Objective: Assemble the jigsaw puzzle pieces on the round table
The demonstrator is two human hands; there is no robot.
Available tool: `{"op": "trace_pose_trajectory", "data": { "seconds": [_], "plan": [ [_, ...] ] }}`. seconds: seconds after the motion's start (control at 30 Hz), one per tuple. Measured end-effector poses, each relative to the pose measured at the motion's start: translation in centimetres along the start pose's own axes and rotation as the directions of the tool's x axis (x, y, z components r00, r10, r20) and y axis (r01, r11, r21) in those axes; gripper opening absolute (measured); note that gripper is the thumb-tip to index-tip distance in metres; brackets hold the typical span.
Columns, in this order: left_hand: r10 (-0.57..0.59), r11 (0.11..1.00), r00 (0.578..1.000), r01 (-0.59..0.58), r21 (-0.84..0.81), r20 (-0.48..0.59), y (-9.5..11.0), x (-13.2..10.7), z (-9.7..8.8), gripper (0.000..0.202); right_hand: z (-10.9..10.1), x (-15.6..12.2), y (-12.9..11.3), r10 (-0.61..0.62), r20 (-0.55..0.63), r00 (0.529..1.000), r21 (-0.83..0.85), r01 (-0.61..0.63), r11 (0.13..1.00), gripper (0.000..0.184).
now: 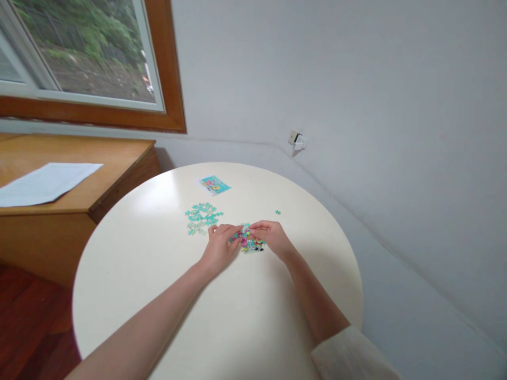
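A partly assembled jigsaw puzzle in pink, teal and yellow lies flat on the round white table. My left hand is closed on its left side, with thumb and forefinger at the edge. From the right, my right hand pinches at the puzzle's upper part, fingertips together on what looks like a small puzzle piece, mostly hidden. Loose teal and pale green puzzle pieces are spread just beyond my left hand. One single piece sits apart, beyond my right hand.
A picture card with a teal design rests toward the table's far side. On the left, a wooden desk holds a white paper sheet. A wall socket with a white plug is behind the table, and a window is at upper left.
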State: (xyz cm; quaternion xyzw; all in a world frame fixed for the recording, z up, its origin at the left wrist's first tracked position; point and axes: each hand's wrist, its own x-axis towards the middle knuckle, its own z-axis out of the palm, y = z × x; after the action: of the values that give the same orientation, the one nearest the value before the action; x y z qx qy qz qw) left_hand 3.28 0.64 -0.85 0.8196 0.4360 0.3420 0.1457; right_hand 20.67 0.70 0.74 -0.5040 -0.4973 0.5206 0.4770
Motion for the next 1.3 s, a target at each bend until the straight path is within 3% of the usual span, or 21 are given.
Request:
{"op": "trace_pose_trajectory", "data": {
  "seconds": [0.4, 0.63, 1.07, 1.3],
  "plan": [
    [0.015, 1.000, 0.999, -0.015, -0.021, -0.038, 0.1, 0.1, -0.2, 0.019, 0.1, 0.2, 0.5, -0.003, 0.118, 0.993, -0.022, 0.005, 1.000, 0.026],
    [0.015, 1.000, 0.999, -0.016, -0.025, -0.043, 0.2, 0.2, -0.2, 0.015, 0.0, 0.3, 0.6, -0.015, 0.118, 0.993, -0.035, 0.019, 0.999, 0.027],
    [0.008, 1.000, 0.998, -0.008, -0.005, -0.063, 0.0, 0.1, 0.0, 0.012, -0.1, 0.2, 0.1, -0.008, 0.037, 0.999, -0.008, 0.008, 1.000, 0.024],
    [-0.015, 1.000, 0.998, 0.016, 0.005, -0.062, 0.2, 0.1, -0.3, 0.011, -1.1, 0.7, 0.2, -0.058, -0.127, 0.990, -0.027, 0.055, 0.998, 0.024]
  ]
}}
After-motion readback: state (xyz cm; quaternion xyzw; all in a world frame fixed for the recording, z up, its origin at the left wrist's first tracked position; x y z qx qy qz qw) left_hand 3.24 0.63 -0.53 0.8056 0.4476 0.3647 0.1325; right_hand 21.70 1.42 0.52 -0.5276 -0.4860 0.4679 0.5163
